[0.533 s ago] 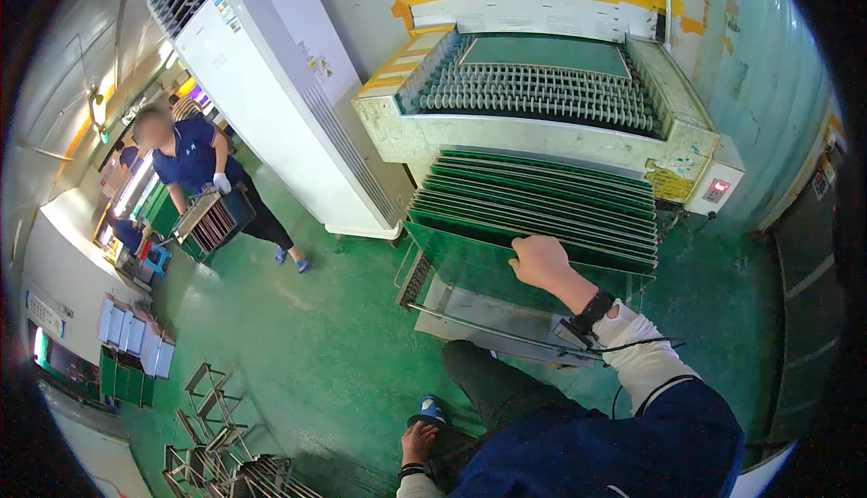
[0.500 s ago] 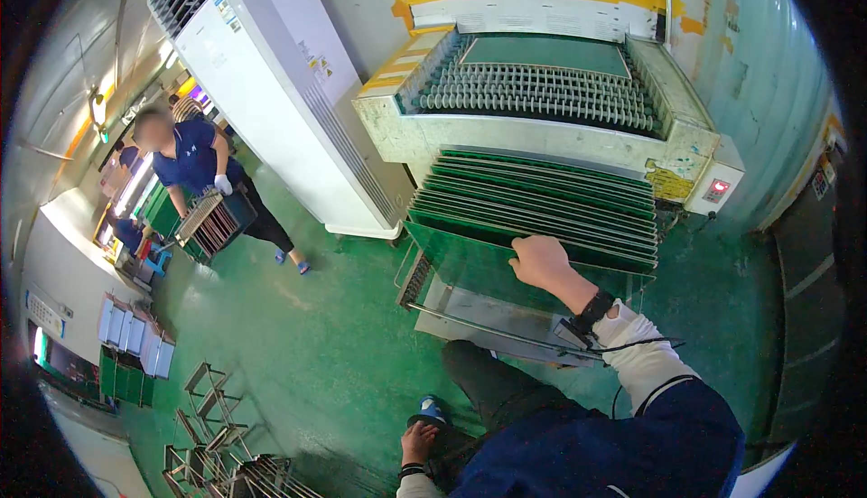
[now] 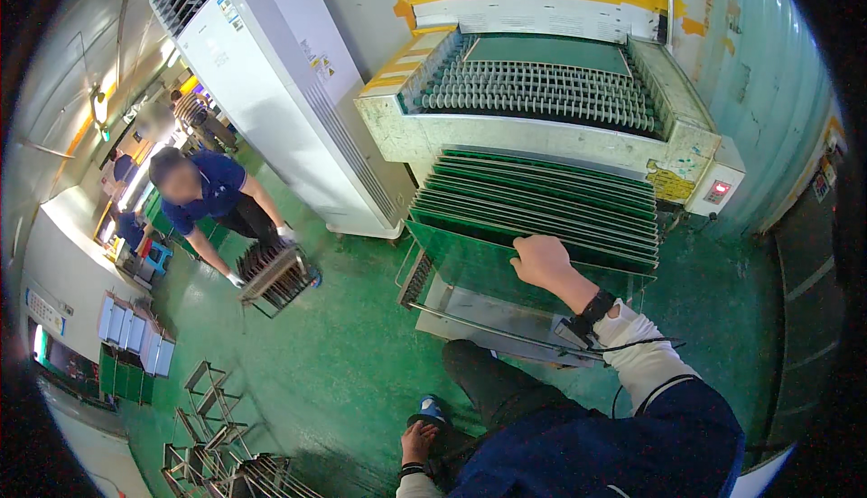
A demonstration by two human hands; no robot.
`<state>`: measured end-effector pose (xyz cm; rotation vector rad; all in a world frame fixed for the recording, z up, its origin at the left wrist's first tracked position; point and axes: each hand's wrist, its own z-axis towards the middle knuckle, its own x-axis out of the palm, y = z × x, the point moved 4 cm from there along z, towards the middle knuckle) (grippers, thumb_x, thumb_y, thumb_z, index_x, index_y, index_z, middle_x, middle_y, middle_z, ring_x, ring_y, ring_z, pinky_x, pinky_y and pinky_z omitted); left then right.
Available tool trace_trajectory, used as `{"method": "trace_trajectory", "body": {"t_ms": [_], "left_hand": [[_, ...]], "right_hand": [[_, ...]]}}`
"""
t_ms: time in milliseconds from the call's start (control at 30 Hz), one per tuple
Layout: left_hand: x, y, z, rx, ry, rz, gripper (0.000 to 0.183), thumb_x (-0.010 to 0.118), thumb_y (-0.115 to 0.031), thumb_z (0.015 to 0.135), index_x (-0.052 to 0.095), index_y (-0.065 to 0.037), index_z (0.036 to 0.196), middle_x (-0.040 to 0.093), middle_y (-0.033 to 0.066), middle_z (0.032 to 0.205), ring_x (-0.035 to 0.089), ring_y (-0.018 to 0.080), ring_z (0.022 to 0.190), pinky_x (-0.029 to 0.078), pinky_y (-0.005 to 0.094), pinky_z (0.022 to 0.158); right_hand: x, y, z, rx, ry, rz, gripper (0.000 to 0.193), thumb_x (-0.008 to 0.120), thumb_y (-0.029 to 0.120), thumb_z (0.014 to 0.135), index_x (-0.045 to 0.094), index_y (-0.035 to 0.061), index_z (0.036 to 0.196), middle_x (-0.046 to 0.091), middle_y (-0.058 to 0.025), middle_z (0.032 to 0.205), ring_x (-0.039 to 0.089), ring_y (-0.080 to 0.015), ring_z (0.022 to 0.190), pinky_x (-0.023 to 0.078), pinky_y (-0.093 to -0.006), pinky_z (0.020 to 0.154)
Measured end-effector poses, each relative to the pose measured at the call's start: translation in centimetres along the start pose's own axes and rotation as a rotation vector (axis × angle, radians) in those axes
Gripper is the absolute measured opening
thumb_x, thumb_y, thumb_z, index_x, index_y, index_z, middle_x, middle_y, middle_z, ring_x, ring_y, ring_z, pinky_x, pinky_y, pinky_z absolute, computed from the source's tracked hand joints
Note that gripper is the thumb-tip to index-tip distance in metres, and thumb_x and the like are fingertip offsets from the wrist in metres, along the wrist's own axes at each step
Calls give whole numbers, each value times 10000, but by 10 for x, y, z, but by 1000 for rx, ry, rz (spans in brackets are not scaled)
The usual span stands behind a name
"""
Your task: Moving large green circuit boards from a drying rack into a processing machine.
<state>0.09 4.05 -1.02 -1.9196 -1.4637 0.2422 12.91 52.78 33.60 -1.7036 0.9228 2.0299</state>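
Observation:
My right hand (image 3: pixel 544 263) is closed on the upper edge of a green panel (image 3: pixel 470 259), the nearest in a row of several thin panels (image 3: pixel 542 195). They stand on edge in a metal rack (image 3: pixel 470 320) in front of me. My left hand (image 3: pixel 418 441) rests low against my dark trouser leg, apart from the rack and holding nothing I can see. Its fingers look loosely laid out, though small in the picture.
Behind the rack stands a roller conveyor machine (image 3: pixel 542 92) with a flat green panel (image 3: pixel 546 53) on it. A tall white air conditioner (image 3: pixel 271 92) is left of it. A co-worker (image 3: pixel 217 186) bends over a loaded rack (image 3: pixel 280 277). Metal racks (image 3: pixel 212 408) lie at lower left.
The co-worker has come nearer and bent down, lowering the carried rack toward the floor. Another person shows behind. My hands and the panel have hardly moved.

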Motion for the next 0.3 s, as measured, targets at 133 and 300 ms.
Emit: {"method": "trace_trajectory", "body": {"t_ms": [133,300], "left_hand": [[0,0,1,34,25,13,356,554,-207,906,460,23,1161,636,188,989,666,279,797,527,300,611],[1,-2,-4,-25,-26,20,364,554,-221,908,455,14,1168,637,192,999,670,288,820,531,299,608]], "right_hand": [[0,-1,0,3,14,2,233,630,257,782,615,37,857,643,-161,810,632,-341,804,509,-460,694],[3,-3,2,14,0,10,268,645,281,784,614,32,881,640,-166,788,625,-356,795,496,-470,689]]}}
